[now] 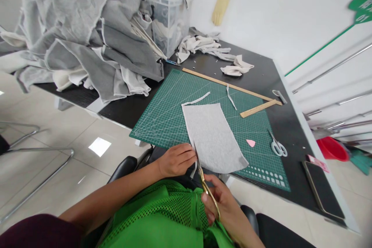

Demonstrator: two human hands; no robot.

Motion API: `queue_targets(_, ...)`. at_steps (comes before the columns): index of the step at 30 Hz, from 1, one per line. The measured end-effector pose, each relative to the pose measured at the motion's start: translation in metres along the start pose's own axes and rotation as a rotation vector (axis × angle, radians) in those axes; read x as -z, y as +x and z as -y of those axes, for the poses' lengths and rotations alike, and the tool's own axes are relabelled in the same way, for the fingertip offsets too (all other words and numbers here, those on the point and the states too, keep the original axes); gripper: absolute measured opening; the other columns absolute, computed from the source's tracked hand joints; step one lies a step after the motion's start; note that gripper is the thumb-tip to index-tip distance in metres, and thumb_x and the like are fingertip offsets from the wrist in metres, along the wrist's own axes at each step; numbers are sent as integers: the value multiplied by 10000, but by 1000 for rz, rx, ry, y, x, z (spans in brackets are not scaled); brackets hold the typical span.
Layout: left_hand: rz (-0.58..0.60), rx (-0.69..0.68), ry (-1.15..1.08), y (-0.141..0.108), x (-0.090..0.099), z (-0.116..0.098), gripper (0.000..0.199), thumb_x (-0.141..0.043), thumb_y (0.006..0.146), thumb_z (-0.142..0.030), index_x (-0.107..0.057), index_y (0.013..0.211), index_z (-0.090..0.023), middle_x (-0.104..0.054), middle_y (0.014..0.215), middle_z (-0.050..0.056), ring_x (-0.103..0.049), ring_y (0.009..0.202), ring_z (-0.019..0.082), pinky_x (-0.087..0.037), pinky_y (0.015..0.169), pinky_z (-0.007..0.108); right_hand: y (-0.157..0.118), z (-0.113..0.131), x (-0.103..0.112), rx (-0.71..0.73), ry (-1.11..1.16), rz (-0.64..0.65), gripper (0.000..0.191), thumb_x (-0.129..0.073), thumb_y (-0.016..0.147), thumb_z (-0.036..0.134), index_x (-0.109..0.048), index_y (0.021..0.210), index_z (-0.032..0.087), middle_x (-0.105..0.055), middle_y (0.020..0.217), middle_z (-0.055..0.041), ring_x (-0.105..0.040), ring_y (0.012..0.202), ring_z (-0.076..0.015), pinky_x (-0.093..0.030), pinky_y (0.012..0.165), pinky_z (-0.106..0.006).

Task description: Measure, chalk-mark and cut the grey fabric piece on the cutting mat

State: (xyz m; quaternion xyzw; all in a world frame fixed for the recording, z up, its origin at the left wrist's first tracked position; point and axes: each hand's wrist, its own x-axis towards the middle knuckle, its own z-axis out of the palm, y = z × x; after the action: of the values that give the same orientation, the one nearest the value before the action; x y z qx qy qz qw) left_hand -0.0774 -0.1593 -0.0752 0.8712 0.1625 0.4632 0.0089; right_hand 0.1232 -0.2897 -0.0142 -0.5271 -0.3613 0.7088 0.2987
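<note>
A light grey piece of fabric point(213, 135) lies on the green cutting mat point(162, 112), its near end hanging over the table edge. My right hand point(221, 205) is closed round the gold handles of a pair of scissors point(204, 184). The blades point away from me, along the fabric's left edge. Beside the blades, my left hand point(178, 159) pinches that edge, where a narrow strip hangs down below the fingers. One thin fabric strip point(197, 99) trails from the piece's far left corner. Another cut strip point(231, 97) lies apart on the mat.
At the left rises a heap of grey fabric point(87, 19), with a clear plastic bin point(167, 19) behind. A long wooden ruler point(226, 84) and a short one point(258, 108) lie on the mat. To the right are white-handled scissors point(278, 148), pink chalk point(250, 143) and a phone point(322, 188).
</note>
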Motion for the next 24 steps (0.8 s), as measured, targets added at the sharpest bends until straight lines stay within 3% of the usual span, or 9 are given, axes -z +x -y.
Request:
queue_targets(3, -13, 2, -8, -1, -1, -1, 178, -556, 945, -91, -679, 1072, -114, -740, 979, 99, -689, 1045, 226, -628, 949, 401, -1, 1, 3, -10, 23, 43, 645, -787, 801, 618, -539, 1268, 249, -492, 632, 91, -429, 467, -84, -454, 484, -232)
queue_targets(8, -12, 19, -33, -2, -3, 0, 211, -537, 938, -79, -676, 1094, -110, -745, 996, 113, -689, 1069, 229, -636, 935, 390, -7, -4, 9, 60, 45, 62, 619, -718, 894, 566, -521, 1400, 268, -561, 736, 35, -538, 592, -128, -484, 592, -275)
queue_targets(15, -56, 47, -48, -7, 2, -4, 187, -584, 946, -90, -674, 1108, -115, -756, 1001, 113, -698, 1070, 222, -640, 933, 392, 0, -9, 8, 108, -9, -94, 587, -700, 900, 567, -561, 1376, 252, -500, 663, 61, -422, 447, -91, -382, 440, -233)
queue_targets(24, -73, 36, -54, -12, 5, -5, 192, -558, 974, -115, -667, 1128, -80, -743, 1040, 146, -680, 1114, 247, -637, 955, 425, 12, 0, -17, 91, 30, -123, 603, -707, 880, 592, -544, 1327, 222, -479, 632, 83, -419, 441, -78, -360, 427, -206)
